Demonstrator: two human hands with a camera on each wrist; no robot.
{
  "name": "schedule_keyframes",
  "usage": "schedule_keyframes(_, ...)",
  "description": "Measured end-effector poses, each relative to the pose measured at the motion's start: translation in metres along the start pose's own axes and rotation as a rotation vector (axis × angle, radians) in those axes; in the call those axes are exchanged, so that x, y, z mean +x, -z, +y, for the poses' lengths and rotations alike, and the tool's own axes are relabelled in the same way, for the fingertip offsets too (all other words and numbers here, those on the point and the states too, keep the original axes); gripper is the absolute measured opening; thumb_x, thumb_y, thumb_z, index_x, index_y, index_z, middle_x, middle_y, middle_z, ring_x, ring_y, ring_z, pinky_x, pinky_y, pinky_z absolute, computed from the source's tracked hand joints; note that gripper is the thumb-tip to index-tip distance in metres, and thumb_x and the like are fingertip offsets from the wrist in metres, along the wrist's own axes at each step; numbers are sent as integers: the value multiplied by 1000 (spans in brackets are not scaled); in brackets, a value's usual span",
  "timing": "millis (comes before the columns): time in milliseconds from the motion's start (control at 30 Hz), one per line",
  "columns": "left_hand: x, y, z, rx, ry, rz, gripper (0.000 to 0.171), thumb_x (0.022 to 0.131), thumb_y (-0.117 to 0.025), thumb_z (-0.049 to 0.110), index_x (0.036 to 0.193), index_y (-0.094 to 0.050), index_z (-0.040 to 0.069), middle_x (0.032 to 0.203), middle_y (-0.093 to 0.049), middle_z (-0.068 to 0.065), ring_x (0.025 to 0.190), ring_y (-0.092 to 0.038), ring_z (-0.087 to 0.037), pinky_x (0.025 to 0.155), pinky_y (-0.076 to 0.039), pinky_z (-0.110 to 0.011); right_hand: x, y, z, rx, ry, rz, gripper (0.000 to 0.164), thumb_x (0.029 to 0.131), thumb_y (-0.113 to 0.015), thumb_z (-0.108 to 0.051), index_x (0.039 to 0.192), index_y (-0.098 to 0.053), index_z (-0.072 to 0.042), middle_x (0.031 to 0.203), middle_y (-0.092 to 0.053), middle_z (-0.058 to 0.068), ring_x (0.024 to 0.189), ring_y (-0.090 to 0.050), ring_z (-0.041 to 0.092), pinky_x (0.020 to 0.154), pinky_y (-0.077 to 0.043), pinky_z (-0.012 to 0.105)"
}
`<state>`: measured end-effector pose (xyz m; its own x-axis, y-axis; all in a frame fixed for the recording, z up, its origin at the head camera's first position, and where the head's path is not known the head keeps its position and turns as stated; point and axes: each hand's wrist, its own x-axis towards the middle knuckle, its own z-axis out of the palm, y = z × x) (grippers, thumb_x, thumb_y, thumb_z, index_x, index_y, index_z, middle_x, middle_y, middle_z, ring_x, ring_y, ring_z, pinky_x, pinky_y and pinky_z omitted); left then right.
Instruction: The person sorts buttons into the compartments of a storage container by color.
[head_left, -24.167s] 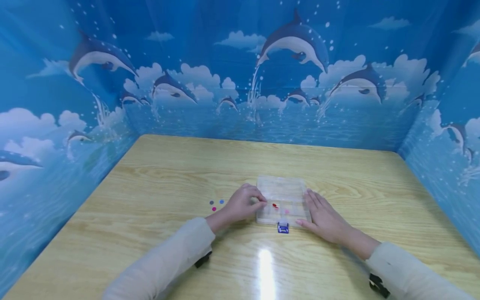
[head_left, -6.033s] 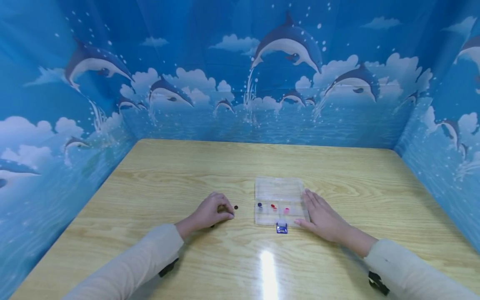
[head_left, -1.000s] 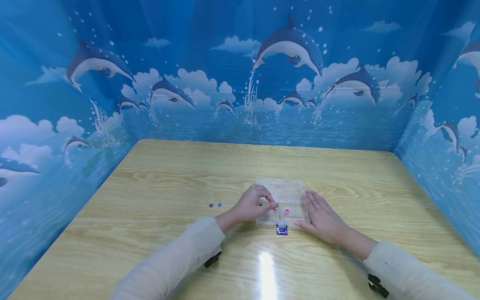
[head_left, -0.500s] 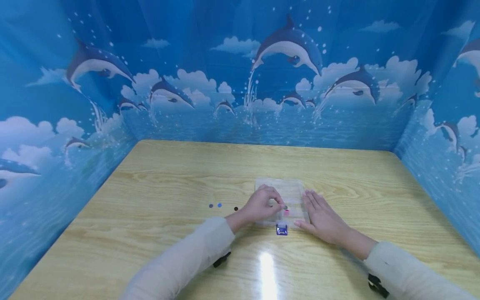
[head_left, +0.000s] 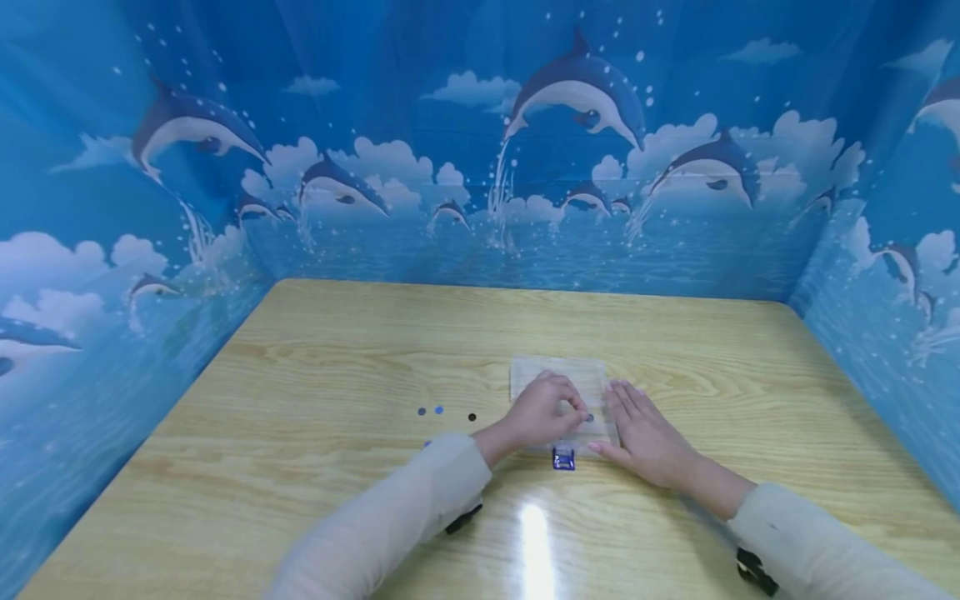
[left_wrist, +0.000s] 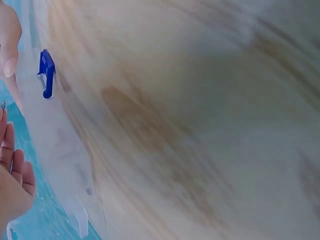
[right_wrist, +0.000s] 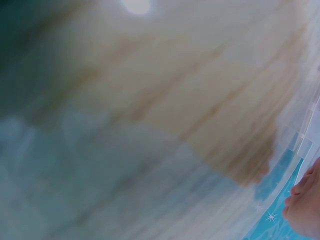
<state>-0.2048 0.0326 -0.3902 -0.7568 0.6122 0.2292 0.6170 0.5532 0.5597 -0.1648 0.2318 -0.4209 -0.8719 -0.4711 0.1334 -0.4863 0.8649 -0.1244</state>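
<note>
A clear plastic box (head_left: 525, 373) lies on the table with its lid folded back and a blue latch (head_left: 564, 459) at the front. My left hand (head_left: 543, 412) reaches over its right half, pinching a small grey disc (head_left: 589, 418) between thumb and fingertips. That hand and wrist cover the compartments further left. In the left wrist view, the same disc (left_wrist: 3, 105) shows at the fingertips, beyond the box (left_wrist: 55, 135). Against the box's right side my right hand (head_left: 648, 437) rests with straight fingers; part of it (right_wrist: 306, 205) shows in the right wrist view.
Left of the box lie a grey disc (head_left: 422, 412), a blue disc (head_left: 439, 410) and a black disc (head_left: 472, 417) on the wooden table (head_left: 360, 350). Another bluish disc (head_left: 428, 444) peeks out by the left sleeve. A dolphin-print curtain (head_left: 420, 225) surrounds the table.
Within the last second my left hand has carried the grey disc rightward across the box. Six seconds ago it was at the loose discs on the table. The right hand stays put.
</note>
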Motion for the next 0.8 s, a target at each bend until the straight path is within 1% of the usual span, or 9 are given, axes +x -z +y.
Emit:
schedule_keyframes(133, 3, -4, 2, 22, -2, 2, 7, 83, -67, 20, 85, -70, 13, 88, -69, 5, 94, -55, -8, 95, -40, -21, 0, -1, 1, -2, 4, 4, 81, 91, -48, -50, 137, -28, 15, 145, -26, 32, 135, -24, 46, 110, -21, 54)
schedule_keyframes(333, 7, -8, 4, 73, -21, 7, 8, 83, -68, 21, 84, -71, 13, 87, -69, 5, 90, -55, -8, 89, -41, -18, 0, 0, 0, -3, 8, 4, 80, 91, -47, -50, 136, -29, 15, 145, -26, 33, 135, -24, 46, 110, -21, 54)
schedule_keyframes(533, 9, -12, 6, 113, -13, 4, 8, 84, -67, 21, 85, -72, 14, 88, -70, 5, 89, -54, -9, 87, -40, -17, 0, 0, 0, 0, 11, 7, 80, 91, -48, -49, 135, -30, 15, 144, -27, 33, 135, -24, 46, 110, -22, 55)
schedule_keyframes(667, 11, -14, 7, 129, 9, 8, 8, 84, -67, 22, 85, -72, 15, 89, -69, 6, 89, -53, -9, 87, -40, -18, 0, -1, 0, -4, 14, 17, 79, 91, -48, -48, 135, -31, 15, 144, -28, 33, 134, -25, 46, 109, -22, 55)
schedule_keyframes(800, 12, -15, 9, 117, 46, 0, 8, 84, -67, 23, 85, -71, 15, 91, -68, 6, 91, -52, -9, 89, -40, -19, 0, -1, 1, -1, 18, 23, 79, 91, -48, -48, 135, -31, 15, 144, -28, 33, 134, -25, 46, 109, -23, 55)
